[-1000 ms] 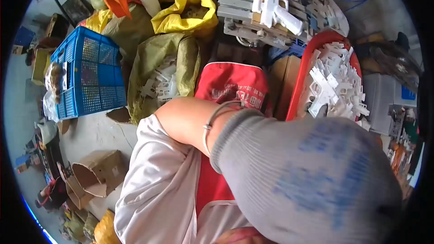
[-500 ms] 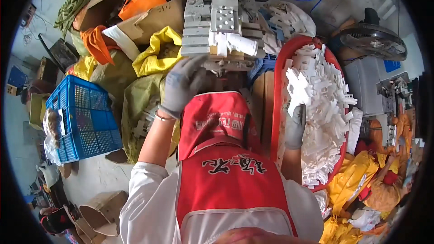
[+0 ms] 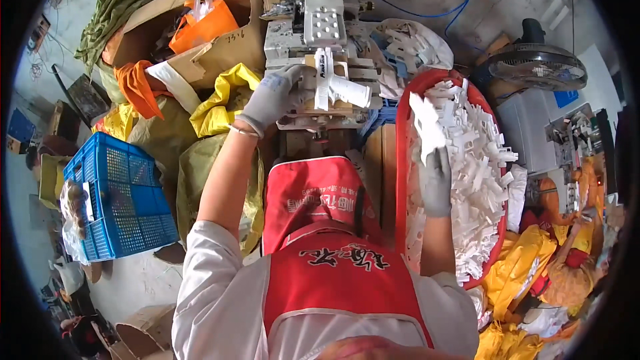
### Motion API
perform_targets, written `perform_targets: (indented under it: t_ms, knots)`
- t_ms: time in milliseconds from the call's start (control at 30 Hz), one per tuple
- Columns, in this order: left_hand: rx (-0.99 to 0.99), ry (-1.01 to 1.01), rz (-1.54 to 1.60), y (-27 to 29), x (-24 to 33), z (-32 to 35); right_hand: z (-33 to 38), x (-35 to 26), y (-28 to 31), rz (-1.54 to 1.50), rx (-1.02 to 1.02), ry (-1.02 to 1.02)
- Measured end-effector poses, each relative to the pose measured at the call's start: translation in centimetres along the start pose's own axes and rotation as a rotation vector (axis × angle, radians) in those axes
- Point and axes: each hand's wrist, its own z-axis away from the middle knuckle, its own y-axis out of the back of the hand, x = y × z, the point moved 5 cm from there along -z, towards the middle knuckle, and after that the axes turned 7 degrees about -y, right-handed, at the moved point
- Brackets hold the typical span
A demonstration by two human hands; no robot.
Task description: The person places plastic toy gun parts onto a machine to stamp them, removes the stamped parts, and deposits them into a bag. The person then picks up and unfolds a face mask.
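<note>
A white pistol-shaped piece (image 3: 323,80), dark print along its slide, sits on the grey metal machine (image 3: 325,17), right beside the gloved left hand's (image 3: 279,97) fingertips. That left hand is half curled at the piece's left edge, and whether it's gripping anything, I cannot tell! Across to the gloved right hand (image 3: 435,177): fingers together, pinching a second white piece (image 3: 428,127) that points up beyond the fingertips. Under that hand, a heap of white parts (image 3: 470,173) fills the red tub (image 3: 403,180). Up and right of it, a black fan (image 3: 537,67); left of the left hand, a yellow sack (image 3: 230,83), and farther out, lower down, a blue crate (image 3: 127,207).
</note>
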Motion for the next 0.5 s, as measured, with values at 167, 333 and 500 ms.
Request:
perform_targets:
  t_ms: [167, 333, 500]
  knots:
    - [0.084, 0.145, 0.060, -0.4, 1.2, 1.4, -5.1, -3.8, -3.8, -0.116, -0.013, 0.033]
    - [0.313, 0.021, 0.009, 0.2, 3.4, 2.0, -8.7, -5.3, -6.5, -0.108, -0.081, 0.148]
    - [0.453, 0.042, 0.045, 1.2, 4.2, 3.9, -9.4, -6.5, -8.3, -0.113, -0.052, 0.148]
